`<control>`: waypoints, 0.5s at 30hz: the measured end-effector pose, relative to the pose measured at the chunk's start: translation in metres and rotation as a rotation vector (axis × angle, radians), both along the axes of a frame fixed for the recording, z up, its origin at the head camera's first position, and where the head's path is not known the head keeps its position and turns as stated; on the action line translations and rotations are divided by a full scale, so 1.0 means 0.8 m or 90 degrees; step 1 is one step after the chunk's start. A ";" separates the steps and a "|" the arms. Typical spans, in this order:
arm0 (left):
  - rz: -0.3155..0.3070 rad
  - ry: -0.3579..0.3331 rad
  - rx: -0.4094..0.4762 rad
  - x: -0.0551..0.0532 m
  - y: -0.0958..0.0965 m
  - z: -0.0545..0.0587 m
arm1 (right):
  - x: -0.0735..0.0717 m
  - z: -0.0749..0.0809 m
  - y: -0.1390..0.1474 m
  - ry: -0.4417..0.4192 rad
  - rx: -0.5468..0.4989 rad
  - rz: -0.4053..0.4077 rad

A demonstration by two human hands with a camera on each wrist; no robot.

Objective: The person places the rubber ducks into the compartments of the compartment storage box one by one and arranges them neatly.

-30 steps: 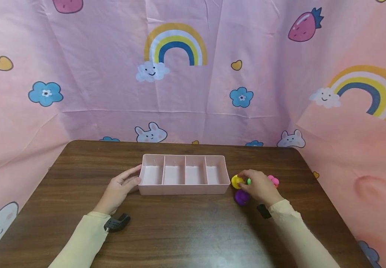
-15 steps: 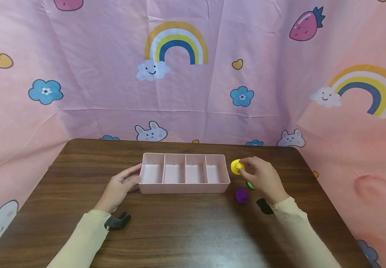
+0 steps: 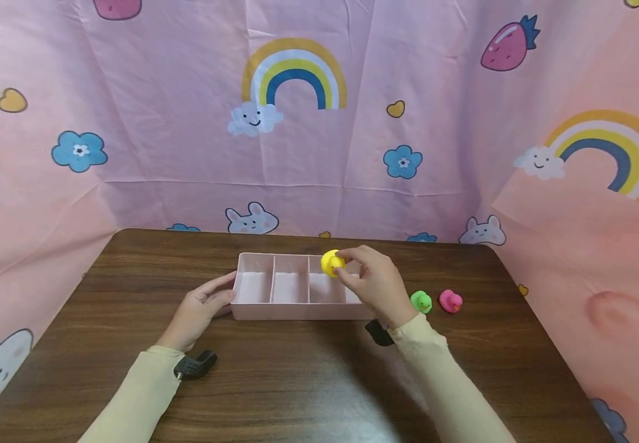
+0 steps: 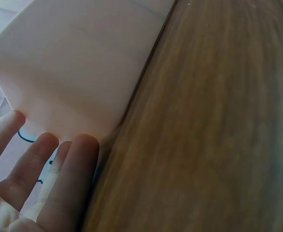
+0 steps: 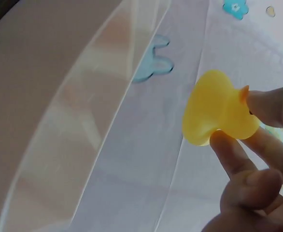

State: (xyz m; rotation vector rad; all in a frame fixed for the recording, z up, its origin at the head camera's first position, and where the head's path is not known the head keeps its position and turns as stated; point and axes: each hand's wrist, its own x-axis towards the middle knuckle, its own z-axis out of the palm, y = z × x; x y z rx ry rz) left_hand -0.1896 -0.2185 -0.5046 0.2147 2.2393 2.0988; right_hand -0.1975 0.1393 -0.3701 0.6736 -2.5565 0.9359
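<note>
A yellow toy duck (image 3: 332,263) is pinched between the thumb and fingers of my right hand (image 3: 375,284), above the third compartment from the left of a pale pink divided box (image 3: 297,312). In the right wrist view the duck (image 5: 216,111) shows its orange beak, with the thumb beside it. My left hand (image 3: 197,311) rests against the box's left end. Seen from the left wrist, its fairly straight fingers (image 4: 81,164) touch the end wall (image 4: 78,72). My right hand and forearm cover part of the rightmost compartment.
A green toy duck (image 3: 421,301) and a pink toy duck (image 3: 450,301) stand on the brown wooden table (image 3: 275,381), right of the box. A patterned cloth (image 3: 186,92) hangs behind the table and along its sides.
My right hand has picked up the yellow duck and carried it left over the box. The purple duck is now hidden behind my right arm. My left hand has stayed put.
</note>
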 end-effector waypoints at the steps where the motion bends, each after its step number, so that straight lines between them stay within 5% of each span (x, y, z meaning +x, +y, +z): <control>1: -0.001 0.000 -0.001 0.000 0.000 0.000 | -0.002 0.000 -0.011 -0.003 -0.006 0.004; 8: 0.003 -0.011 -0.014 0.000 -0.002 -0.001 | -0.018 -0.002 -0.083 -0.038 0.026 0.041; 15: 0.001 -0.020 -0.016 -0.001 0.001 0.002 | -0.033 -0.024 -0.139 -0.076 0.124 0.069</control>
